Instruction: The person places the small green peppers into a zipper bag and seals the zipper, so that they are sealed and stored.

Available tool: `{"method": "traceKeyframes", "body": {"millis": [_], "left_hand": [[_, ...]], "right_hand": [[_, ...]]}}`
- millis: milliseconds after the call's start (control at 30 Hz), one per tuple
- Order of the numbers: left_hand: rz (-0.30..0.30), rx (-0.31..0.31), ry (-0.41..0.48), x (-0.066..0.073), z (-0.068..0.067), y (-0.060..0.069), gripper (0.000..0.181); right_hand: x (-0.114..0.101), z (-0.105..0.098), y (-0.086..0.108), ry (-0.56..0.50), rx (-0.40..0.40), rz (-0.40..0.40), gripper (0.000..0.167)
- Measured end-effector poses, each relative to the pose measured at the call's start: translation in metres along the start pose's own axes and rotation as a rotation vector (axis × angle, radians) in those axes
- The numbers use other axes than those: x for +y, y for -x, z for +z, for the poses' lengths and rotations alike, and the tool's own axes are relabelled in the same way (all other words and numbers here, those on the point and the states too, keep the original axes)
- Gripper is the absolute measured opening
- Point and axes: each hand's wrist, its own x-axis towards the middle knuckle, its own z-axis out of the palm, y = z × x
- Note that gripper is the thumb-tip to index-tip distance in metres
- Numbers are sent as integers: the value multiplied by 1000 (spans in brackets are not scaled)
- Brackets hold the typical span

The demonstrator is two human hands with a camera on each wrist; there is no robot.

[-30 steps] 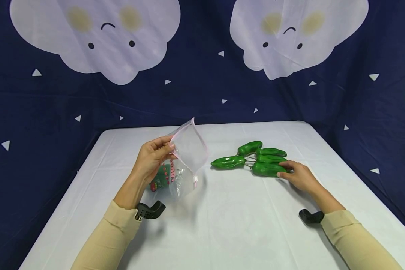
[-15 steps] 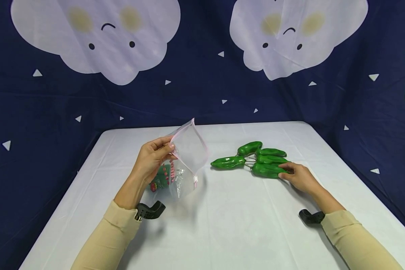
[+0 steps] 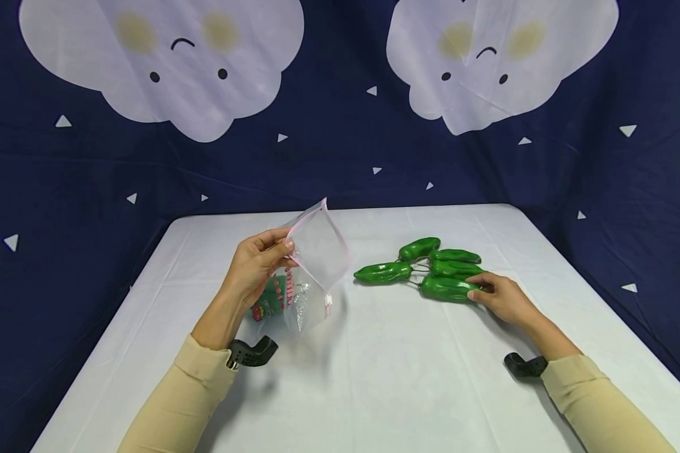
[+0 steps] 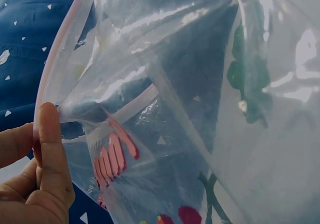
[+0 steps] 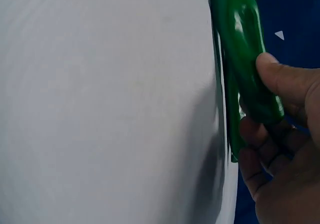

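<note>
The left hand (image 3: 252,267) pinches the pink-edged rim of a clear zip bag (image 3: 320,248) held above the table, its mouth spread apart. In the left wrist view the thumb (image 4: 49,134) presses on the bag's rim (image 4: 47,74); green and red print shows on the plastic. On the right, the right hand (image 3: 504,299) grips the tip of the nearest green pepper (image 3: 444,288). The right wrist view shows thumb and fingers around that pepper (image 5: 245,49). Several other green peppers (image 3: 382,273) lie beside it, stems toward the middle of the group.
A white cloth covers the table (image 3: 396,377). Behind it hangs a dark blue curtain (image 3: 340,157) with clouds and small triangles. Black wrist cameras (image 3: 253,352) sit at both sleeves.
The nearest pepper has shifted slightly left and toward the person, with the right fingers around its tip. The left hand and bag look unmoved.
</note>
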Motion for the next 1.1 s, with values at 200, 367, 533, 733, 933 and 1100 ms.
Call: {"method": "traceKeyframes", "body": {"millis": [200, 367, 533, 733, 933, 1100], "left_hand": [[-4, -3, -8, 0, 1, 0, 35], [-8, -3, -13, 0, 1, 0, 36], [-5, -4, -12, -1, 1, 0, 35], [-5, -5, -14, -1, 2, 0, 38], [-11, -3, -11, -1, 3, -1, 35], [-11, -3, -9, -1, 3, -1, 35]], "right_hand": [[0, -5, 5, -26, -7, -15, 41], [-6, -11, 9, -45, 24, -39, 38], [-18, -18, 10, -57, 86, -88, 34], [-35, -23, 10, -61, 121, -108, 33], [-53, -27, 10, -77, 143, -128, 32], [-66, -28, 9, -96, 156, -147, 30]]}}
